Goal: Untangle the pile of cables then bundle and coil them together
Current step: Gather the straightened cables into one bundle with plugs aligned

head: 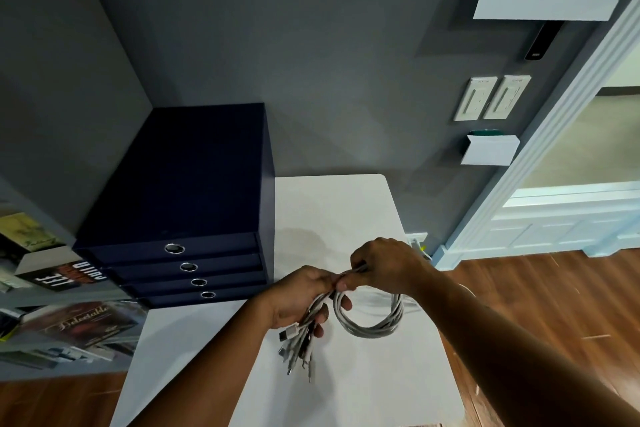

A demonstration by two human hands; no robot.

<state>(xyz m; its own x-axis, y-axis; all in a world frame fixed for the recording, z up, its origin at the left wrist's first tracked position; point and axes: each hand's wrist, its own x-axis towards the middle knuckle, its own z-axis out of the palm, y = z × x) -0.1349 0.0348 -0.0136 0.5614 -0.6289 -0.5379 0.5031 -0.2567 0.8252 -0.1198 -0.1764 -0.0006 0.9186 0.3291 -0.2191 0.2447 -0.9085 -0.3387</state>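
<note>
Several white cables (372, 324) are gathered into one bundle and held just above the white table (346, 211). The bundle curves round in a loop that hangs below my right hand. My left hand (298, 298) grips the bundle near its ends, and the plug ends (298, 350) fan out downward below its fingers. My right hand (384, 267) pinches the top of the loop, close against my left hand. Where the strands pass inside both palms is hidden.
A dark blue drawer box (180, 218) with several ring pulls stands at the table's left rear. Books (65, 322) lie on a shelf further left. A grey wall with switch plates (491, 99) is behind; wooden floor (519, 295) lies to the right.
</note>
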